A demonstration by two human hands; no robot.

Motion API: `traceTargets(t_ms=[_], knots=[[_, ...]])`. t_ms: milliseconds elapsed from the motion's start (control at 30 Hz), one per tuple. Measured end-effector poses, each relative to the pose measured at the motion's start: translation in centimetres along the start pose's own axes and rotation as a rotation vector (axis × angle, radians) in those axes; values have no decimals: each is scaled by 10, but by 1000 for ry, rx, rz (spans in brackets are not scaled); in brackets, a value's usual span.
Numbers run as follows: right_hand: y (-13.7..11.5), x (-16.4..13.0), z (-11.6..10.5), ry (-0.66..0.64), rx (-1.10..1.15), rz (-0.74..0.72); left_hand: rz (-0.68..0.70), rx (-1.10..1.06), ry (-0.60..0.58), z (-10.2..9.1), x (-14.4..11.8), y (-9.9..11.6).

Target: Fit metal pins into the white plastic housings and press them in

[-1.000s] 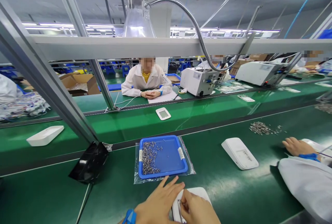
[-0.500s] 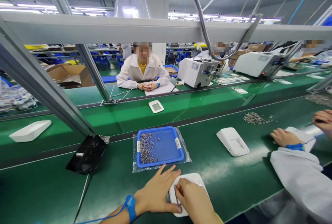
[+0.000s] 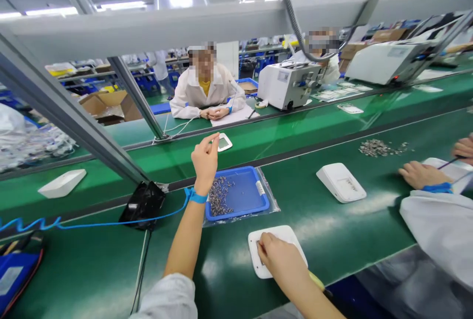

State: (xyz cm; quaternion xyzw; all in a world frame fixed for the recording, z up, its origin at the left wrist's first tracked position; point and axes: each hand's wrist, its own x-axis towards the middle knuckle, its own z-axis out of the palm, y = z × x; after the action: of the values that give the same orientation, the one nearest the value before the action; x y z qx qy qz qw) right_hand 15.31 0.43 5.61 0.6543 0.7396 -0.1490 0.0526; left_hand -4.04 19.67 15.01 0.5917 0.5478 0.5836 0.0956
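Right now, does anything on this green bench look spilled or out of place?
Yes: a loose heap of small grey metal parts lies straight on the green belt at far right, while similar parts sit inside the blue plastic tray.

Under your right hand (image 3: 277,260) lies a white housing (image 3: 275,247) of smooth, matt plastic. The blue tray (image 3: 240,193) is glossy plastic, holding small dull-metal parts (image 3: 219,195) and sitting on clear, crinkled film. The green belt (image 3: 332,230) is smooth and reflective. Your left wrist strap (image 3: 195,195) looks like blue cloth.
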Motion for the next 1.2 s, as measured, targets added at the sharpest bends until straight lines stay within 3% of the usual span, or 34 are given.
traceTargets(t_ms=[167,300,400,500,667,733,833,933,1200], knots=[[-2,4,-3,-5,32,4,69,3,70,6,-2,-2],[-2,5,-6,-16,60,-8,120,-5,36,6,-1,-10],[-3,3,-8,-15,68,0,150,-15,-40,10,-17,-17],[-5,2,-11,-6,63,0,217,-53,-271,14,-62,-24],[-5,4,-10,-23,12,-31,390,-155,-822,1,-164,-28],[-2,5,-5,-4,13,-45,328,-171,-1052,-9,-189,-27],[2,6,5,69,40,-61,129,-142,-1325,-16,-200,-26],[5,6,12,123,14,-72,94,-114,-1387,-16,-196,-24],[4,11,13,83,-57,-62,93,-70,-1377,-12,-195,-24]])
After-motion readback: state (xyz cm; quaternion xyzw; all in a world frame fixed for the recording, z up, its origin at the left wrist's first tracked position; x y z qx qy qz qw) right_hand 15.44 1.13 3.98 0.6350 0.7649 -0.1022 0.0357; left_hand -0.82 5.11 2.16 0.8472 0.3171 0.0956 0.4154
